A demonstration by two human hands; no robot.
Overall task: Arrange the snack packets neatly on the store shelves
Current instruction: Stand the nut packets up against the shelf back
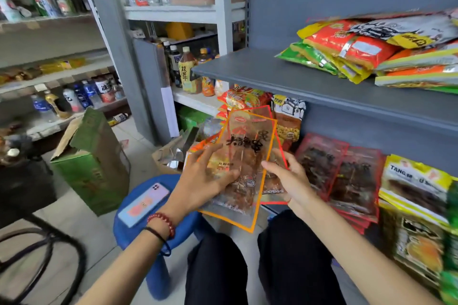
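Packets (248,142) between left grip (198,182) (on top) and right grip (290,182)

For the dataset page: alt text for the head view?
A right hand grips a stack of clear snack packets, the left hand lying on top, before grey store shelves. More packets lie on them; a phone rests on a blue stool.
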